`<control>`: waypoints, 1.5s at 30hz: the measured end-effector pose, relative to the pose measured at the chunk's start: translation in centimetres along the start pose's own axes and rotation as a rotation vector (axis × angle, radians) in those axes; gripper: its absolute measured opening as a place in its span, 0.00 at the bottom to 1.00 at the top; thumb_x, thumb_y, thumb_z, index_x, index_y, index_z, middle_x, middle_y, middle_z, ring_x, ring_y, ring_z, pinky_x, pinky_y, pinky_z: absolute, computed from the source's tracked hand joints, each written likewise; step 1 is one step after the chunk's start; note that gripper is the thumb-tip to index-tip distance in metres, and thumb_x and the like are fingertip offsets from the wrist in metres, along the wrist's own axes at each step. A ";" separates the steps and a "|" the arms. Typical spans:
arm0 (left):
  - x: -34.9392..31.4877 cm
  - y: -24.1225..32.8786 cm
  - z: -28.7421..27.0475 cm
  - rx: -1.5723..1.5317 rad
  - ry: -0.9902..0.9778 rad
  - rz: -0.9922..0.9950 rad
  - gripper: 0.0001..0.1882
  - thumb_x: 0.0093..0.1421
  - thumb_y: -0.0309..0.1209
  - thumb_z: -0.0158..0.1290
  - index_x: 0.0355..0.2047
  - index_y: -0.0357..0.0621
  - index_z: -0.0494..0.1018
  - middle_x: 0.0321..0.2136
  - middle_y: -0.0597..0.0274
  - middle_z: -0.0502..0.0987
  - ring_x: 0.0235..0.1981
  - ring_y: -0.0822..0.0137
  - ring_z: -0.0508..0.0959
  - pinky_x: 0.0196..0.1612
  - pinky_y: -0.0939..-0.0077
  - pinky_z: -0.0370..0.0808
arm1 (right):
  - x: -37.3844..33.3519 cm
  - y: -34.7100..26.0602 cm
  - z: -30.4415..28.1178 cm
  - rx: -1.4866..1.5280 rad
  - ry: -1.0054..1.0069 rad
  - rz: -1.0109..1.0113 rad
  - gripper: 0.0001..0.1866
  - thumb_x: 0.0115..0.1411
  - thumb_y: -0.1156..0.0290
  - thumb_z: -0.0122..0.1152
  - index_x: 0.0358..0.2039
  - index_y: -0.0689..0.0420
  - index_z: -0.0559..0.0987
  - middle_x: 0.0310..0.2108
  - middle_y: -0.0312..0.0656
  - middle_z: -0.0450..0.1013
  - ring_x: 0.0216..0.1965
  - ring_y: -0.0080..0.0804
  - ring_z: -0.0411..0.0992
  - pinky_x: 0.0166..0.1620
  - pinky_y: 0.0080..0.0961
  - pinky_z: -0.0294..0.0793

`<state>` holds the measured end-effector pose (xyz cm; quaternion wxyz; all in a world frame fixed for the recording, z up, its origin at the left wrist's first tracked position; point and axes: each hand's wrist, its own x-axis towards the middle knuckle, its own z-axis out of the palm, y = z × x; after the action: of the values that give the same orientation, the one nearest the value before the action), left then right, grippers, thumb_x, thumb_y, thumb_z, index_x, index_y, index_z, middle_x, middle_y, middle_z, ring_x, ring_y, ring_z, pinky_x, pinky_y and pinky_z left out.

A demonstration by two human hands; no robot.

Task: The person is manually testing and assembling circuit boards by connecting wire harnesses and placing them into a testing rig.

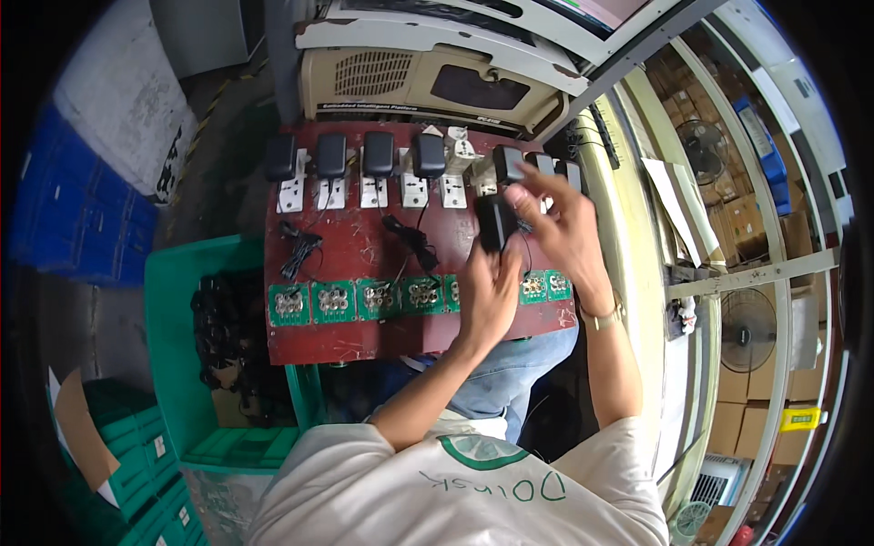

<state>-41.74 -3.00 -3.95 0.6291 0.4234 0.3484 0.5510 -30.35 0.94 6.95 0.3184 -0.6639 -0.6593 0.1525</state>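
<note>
My left hand [493,296] holds a black power adapter [492,224] upright by its lower end, over the right half of a red board [360,241]. My right hand [566,227] is beside the adapter's upper right, slightly blurred, its thumb and fingers apart. Beyond my hands, other black adapters [378,155] stand plugged into a row of white sockets [373,193]. Coiled black cables [300,248] lie on the red surface. Along its near side runs a row of green circuit boards [334,301] with round metal contacts; my left wrist hides part of that row.
At the left, a green bin [164,314] holds a tangle of black cables [238,341]. A beige computer case [387,86] stands behind the red board under a metal frame. To the right are a pale ledge [628,300] and shelves with cartons and fans [748,329].
</note>
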 end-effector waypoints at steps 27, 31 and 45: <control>-5.0 -0.2 -6.3 -0.527 -0.458 -0.641 0.20 0.80 0.35 0.51 0.64 0.33 0.73 0.34 0.58 0.81 0.31 0.72 0.78 0.35 0.81 0.75 | 10.8 3.0 7.0 -0.700 -0.102 -0.167 0.14 0.71 0.62 0.57 0.39 0.63 0.78 0.24 0.55 0.80 0.24 0.60 0.78 0.31 0.50 0.76; -4.8 -0.3 -7.1 -0.594 -0.453 -0.724 0.17 0.80 0.37 0.51 0.56 0.36 0.80 0.30 0.65 0.77 0.28 0.76 0.73 0.34 0.83 0.73 | 10.5 4.0 9.1 -0.997 -0.060 -0.284 0.16 0.74 0.59 0.56 0.45 0.60 0.79 0.28 0.49 0.81 0.28 0.54 0.79 0.37 0.46 0.79; -0.9 5.2 -7.9 0.112 -0.229 -0.190 0.09 0.65 0.19 0.65 0.46 0.32 0.85 0.35 0.58 0.86 0.29 0.72 0.83 0.35 0.81 0.80 | -8.4 13.2 0.4 -0.500 -0.064 0.270 0.13 0.70 0.64 0.67 0.35 0.63 0.84 0.26 0.45 0.78 0.26 0.43 0.77 0.34 0.36 0.77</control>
<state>-51.09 -2.50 -2.41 0.6894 0.4829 0.3432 0.4167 -21.01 -6.13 -3.45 0.1005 -0.7985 -0.5916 0.0470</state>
